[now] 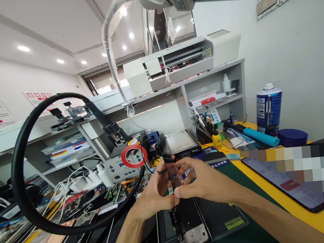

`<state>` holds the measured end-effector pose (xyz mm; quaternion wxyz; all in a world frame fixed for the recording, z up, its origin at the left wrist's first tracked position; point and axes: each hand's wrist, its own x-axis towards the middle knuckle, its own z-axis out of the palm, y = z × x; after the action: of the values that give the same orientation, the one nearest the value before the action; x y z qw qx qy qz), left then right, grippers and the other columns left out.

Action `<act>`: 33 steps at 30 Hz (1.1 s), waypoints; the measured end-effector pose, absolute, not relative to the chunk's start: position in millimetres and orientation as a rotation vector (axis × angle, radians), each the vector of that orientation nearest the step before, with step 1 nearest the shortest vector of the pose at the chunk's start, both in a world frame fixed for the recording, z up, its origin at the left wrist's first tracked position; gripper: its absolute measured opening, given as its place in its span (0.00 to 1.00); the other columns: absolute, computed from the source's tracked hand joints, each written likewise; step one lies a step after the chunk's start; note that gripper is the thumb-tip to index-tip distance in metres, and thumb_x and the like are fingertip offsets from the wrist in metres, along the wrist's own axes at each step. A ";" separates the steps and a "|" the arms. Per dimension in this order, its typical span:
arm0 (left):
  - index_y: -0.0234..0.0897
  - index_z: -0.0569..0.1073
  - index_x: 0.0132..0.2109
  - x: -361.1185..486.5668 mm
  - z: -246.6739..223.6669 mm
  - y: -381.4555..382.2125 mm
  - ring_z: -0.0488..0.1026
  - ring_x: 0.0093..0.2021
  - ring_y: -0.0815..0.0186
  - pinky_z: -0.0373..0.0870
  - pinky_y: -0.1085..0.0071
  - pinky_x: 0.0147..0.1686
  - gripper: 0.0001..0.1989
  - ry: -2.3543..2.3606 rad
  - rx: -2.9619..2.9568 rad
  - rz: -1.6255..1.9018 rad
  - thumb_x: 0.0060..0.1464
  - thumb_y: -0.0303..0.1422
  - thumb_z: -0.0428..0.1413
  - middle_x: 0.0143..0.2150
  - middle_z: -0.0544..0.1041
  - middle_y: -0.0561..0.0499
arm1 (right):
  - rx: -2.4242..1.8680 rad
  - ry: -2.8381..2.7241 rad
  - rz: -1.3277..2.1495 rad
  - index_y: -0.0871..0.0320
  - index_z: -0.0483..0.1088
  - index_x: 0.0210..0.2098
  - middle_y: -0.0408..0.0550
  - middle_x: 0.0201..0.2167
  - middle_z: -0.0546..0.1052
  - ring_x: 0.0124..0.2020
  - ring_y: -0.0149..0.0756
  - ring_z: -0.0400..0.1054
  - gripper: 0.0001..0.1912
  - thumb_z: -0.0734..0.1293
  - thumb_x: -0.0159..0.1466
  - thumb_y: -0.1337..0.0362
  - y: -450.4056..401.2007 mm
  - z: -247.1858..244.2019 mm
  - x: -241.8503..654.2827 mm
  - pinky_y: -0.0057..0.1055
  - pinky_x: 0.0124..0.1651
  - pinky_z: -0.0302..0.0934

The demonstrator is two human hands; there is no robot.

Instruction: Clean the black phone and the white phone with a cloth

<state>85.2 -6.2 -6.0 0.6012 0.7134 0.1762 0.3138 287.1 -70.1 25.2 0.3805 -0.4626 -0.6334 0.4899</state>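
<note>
Between my two hands a thin dark phone screen (172, 170) stands upright, turned nearly edge-on. My left hand (156, 197) is closed on its left side, with the thumb near the lower edge. On the right side, the curled fingers and thumb of my right hand (198, 179) pinch the same panel. Just below both hands lies an opened phone frame (192, 230), black with a silvery section at its near end. Under the frame is a dark grey ribbed work pad (223, 216). My fingers cover the panel's lower part.
A thick black hose (15, 168) loops around the left side. Phones and parts crowd the left, near a soldering station (118, 170) carrying a red tape roll (124, 159). To the right are a phone showing a timer (283, 182), a yellow bottle (217, 139) and a spray can (269, 110).
</note>
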 end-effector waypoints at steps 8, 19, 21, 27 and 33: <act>0.39 0.63 0.61 83.7 -7.0 -6.5 0.62 0.63 0.50 0.61 0.53 0.60 0.36 0.413 1.643 0.713 0.44 0.26 0.63 0.63 0.65 0.42 | -1.179 -1.631 1.264 0.56 0.65 0.56 0.51 0.51 0.71 0.40 0.39 0.71 0.31 0.75 0.55 0.60 -70.5 26.7 288.9 0.33 0.40 0.62; 0.38 0.64 0.59 82.5 -9.8 -4.6 0.63 0.62 0.49 0.64 0.54 0.58 0.34 0.389 1.665 0.733 0.45 0.26 0.63 0.62 0.65 0.41 | -1.184 -1.620 1.235 0.57 0.66 0.53 0.50 0.49 0.71 0.39 0.37 0.70 0.30 0.75 0.54 0.60 -66.7 20.7 286.6 0.31 0.38 0.62; 0.39 0.64 0.60 82.7 -10.0 -4.5 0.63 0.62 0.49 0.64 0.54 0.57 0.34 0.393 1.665 0.730 0.44 0.26 0.63 0.62 0.65 0.41 | -1.186 -1.625 1.231 0.57 0.66 0.54 0.51 0.49 0.71 0.39 0.37 0.70 0.31 0.76 0.54 0.60 -67.0 21.4 287.4 0.30 0.37 0.62; 0.39 0.65 0.60 82.8 -9.8 -4.8 0.62 0.62 0.49 0.62 0.53 0.60 0.35 0.395 1.655 0.729 0.43 0.26 0.64 0.62 0.65 0.42 | -1.187 -1.625 1.239 0.57 0.65 0.55 0.51 0.49 0.72 0.40 0.38 0.71 0.31 0.75 0.54 0.61 -68.1 24.4 288.0 0.31 0.38 0.62; 0.38 0.65 0.58 82.7 -9.8 -5.2 0.62 0.63 0.49 0.60 0.52 0.61 0.33 0.400 1.649 0.727 0.43 0.26 0.64 0.62 0.66 0.42 | -1.189 -1.630 1.254 0.57 0.64 0.56 0.52 0.51 0.72 0.40 0.38 0.71 0.32 0.75 0.54 0.60 -69.1 24.3 288.0 0.32 0.38 0.62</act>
<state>82.7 -5.2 -9.8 0.6034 0.7123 0.1728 0.3141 288.0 -69.1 24.3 0.3736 -0.4642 -0.6366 0.4896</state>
